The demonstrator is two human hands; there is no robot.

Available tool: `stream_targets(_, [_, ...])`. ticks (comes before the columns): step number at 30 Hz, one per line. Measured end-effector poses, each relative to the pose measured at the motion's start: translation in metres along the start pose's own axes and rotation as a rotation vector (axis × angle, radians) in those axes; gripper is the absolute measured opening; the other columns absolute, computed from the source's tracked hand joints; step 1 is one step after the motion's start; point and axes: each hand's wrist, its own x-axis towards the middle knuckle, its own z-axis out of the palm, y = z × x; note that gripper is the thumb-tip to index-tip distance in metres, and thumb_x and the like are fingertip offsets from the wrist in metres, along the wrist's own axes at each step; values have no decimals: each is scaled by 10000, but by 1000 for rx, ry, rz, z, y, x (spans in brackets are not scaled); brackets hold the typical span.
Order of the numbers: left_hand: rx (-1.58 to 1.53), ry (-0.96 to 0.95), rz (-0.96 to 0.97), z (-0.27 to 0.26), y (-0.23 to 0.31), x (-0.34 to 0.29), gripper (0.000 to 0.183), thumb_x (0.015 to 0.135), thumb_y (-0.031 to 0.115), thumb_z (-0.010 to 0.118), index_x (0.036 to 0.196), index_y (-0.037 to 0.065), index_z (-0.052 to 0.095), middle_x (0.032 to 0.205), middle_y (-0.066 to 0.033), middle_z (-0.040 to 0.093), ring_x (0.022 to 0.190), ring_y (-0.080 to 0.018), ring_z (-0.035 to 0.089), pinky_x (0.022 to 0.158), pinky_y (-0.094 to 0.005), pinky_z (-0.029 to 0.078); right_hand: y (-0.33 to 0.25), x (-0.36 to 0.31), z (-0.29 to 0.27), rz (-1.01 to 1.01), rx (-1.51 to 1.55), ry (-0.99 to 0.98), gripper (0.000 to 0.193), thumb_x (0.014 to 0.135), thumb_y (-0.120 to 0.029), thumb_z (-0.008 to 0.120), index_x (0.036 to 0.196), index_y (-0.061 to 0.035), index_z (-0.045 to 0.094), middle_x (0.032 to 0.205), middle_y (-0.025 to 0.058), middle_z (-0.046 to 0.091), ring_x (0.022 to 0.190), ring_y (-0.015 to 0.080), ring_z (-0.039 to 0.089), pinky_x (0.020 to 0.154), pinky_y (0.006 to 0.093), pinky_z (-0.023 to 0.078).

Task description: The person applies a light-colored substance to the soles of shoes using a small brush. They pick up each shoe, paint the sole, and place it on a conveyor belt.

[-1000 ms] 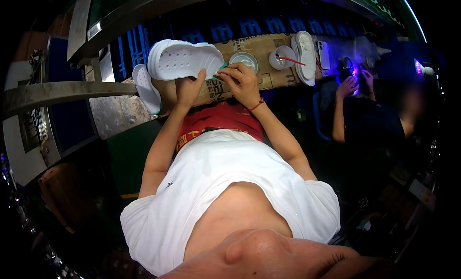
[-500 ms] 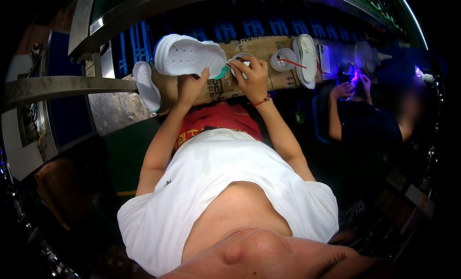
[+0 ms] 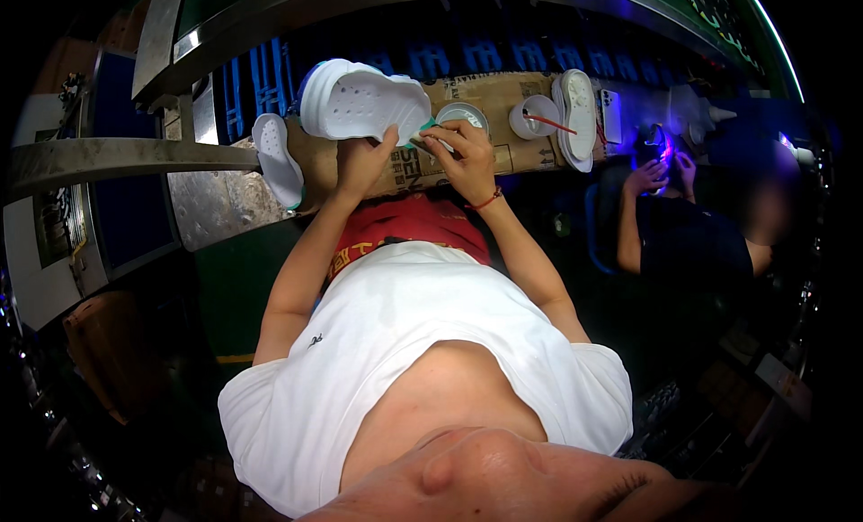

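A white shoe sole [image 3: 364, 104] with several small holes and a teal edge at its right end is tilted up over the bench. My left hand [image 3: 364, 165] grips its lower edge, thumb on the inner face and fingers behind. At the teal end, my right hand [image 3: 467, 162] has thumb and fingertips pinched together close to the sole. What lies between those fingertips is too small to make out. Just behind my right hand stands a round white dish [image 3: 463, 116], partly covered by my fingers.
Brown cardboard [image 3: 512, 155] covers the bench. To the right are a white cup [image 3: 532, 116] with a red stick [image 3: 550, 123], stacked white soles [image 3: 577, 117] and a phone [image 3: 611, 117]. Another sole [image 3: 277, 158] lies left, by a metal bar [image 3: 135, 162]. A co-worker [image 3: 683, 225] sits right.
My right hand has moved slightly down and left, closer against the teal end. The sole has shifted a little to the right, and more of the dish shows.
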Motion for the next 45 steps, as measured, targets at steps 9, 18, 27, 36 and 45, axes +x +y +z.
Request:
stream_targets(9, [27,-19,-24,1,3,0,432,773,180,689,1136,-18,563,1045,-166,640,939,-287,636,818,-353,495,9,8,-7,-145,-253,43,190,748,-112,733,931,-162,724,884,45,620,678,178,528,726,328,387])
stream_targets(18, [24,-97,-123,-2,14,4,418,762,141,718,1117,-33,582,1048,-166,648,964,-273,635,843,-344,484,3,4,-12,-111,-122,28,192,747,-117,734,932,-164,726,897,39,621,702,188,527,719,314,386])
stream_targets(27, [54,-10,45,3,6,3,415,781,189,680,1118,-23,561,985,-156,651,859,-271,650,755,-344,508,2,12,-17,-104,-213,64,181,755,-119,726,930,-163,733,878,40,619,744,217,536,717,333,410])
stream_targets(36, [-10,-21,-10,4,10,3,386,789,182,680,1097,-25,574,974,-150,650,839,-258,647,746,-334,507,-7,-1,-3,73,98,3,149,779,-119,719,926,-124,741,873,44,638,679,153,536,605,277,401])
stream_targets(45, [-3,5,50,4,11,1,379,792,173,676,1099,-25,576,971,-148,653,847,-260,651,747,-342,514,-5,2,-7,-54,-58,31,144,771,-109,717,911,-134,739,868,49,631,698,190,546,683,314,395])
